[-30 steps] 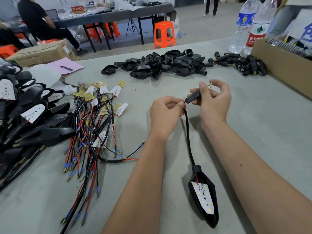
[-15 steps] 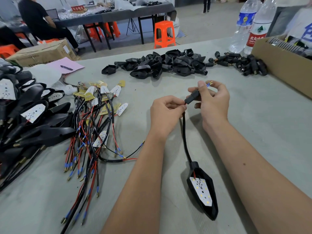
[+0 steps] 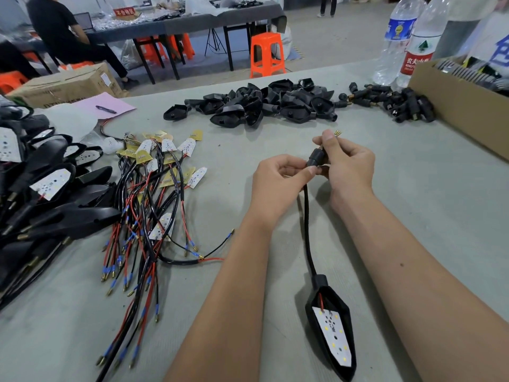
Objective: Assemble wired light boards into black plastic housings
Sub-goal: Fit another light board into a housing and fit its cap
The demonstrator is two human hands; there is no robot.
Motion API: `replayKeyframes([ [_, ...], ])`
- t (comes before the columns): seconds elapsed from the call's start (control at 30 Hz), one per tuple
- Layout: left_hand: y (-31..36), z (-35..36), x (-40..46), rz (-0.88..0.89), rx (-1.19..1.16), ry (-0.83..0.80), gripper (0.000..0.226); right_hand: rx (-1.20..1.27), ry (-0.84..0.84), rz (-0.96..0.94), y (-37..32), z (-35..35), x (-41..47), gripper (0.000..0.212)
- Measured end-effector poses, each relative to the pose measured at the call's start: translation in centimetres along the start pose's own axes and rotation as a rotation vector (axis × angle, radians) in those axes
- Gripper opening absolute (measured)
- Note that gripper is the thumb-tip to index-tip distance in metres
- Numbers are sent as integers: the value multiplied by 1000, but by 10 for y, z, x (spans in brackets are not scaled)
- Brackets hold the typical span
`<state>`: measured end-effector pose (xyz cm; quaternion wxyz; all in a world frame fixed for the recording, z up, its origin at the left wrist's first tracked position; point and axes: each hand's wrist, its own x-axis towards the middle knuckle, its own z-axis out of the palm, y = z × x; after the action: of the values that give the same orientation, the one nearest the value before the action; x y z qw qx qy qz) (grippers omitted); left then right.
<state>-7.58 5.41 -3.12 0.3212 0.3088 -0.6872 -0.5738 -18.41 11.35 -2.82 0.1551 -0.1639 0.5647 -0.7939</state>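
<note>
Both sets of fingers pinch a small black plastic connector sleeve point(image 3: 316, 158) threaded on the thin black sheathed cable point(image 3: 308, 230): right hand point(image 3: 348, 164) above, left hand point(image 3: 278, 179) just below. Light and limp, the cable is probably best held at the sleeve. Below the fingers, toward the viewer, the pointed black plastic housing point(image 3: 332, 330) lies on the grey worktop point(image 3: 413, 166), white light board point(image 3: 334, 336) facing up, long axis along the cable, tip nearest the viewer.

We are seeing 1 black pointed housing point(image 3: 332, 332) lying open side up on the grey table, its white light board point(image 3: 333, 335) sitting inside. Its black sheathed cable point(image 3: 308, 230) is running up into a black connector sleeve point(image 3: 314, 156), with brass terminals point(image 3: 337, 132) sticking out beyond.
</note>
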Motion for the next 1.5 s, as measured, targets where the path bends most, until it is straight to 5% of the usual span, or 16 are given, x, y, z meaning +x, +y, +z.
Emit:
replayKeyframes([
  [0.43,10,-16,-3,-155,-68,-244,11,-230,153,-156,4,-7,7,24],
  [0.63,14,-23,-5,-208,-11,-485,9,-153,296,-133,1,-10,9,25],
  [0.8,13,-20,-5,-200,-47,-332,12,-131,269,-87,0,-9,10,27],
  [0.97,13,-21,-4,-176,-51,-175,11,-27,56,-28,-3,-5,5,13],
  [1.27,10,-22,-3,-76,-115,-194,16,-22,21,47,-4,-8,7,17],
  [1.5,-3,-16,1,96,268,-16,20,-132,99,-16,1,-7,8,17],
])
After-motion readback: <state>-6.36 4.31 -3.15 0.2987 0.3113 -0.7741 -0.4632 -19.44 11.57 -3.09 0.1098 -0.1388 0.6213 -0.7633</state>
